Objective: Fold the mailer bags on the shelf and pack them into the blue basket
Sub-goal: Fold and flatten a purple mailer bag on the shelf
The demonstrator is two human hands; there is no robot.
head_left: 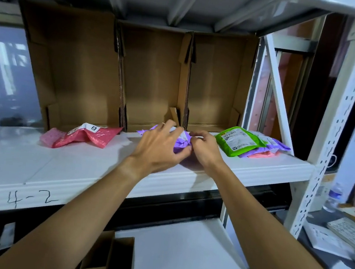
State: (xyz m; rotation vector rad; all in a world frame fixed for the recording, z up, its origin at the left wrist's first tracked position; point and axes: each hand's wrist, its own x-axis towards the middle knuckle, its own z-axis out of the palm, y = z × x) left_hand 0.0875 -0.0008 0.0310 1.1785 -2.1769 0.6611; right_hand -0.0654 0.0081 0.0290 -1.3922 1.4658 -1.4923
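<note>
While both hands work at the middle of the shelf [62,163], the step in hand looks like the folding of the purple mailer bag [179,142], which lies bunched between them near the shelf's front edge.

To do it well, I would flatten the bag against the shelf first and press the air out. Then bring one edge squarely over the other and run the fingers along the crease so it stays folded. The thin film is likely to spring back or slide, so one hand should pin it while the other folds.

The left hand [160,145] is spread over the bag, fingers curved down on its top and the thumb tucked in at the near side, grasping it. The right hand [205,147] is curled tighter, its fingertips pinching the bag's right-hand edge. The two hands almost touch.

From the purple bag, a pink mailer bag [86,136] lies at 9 o'clock, unfolded. At 3 o'clock a green mailer bag [239,143] tops a small stack of others. Open cardboard boxes [155,78] stand at 12 o'clock. The blue basket is not in view, so most of the task seems to remain.
</note>
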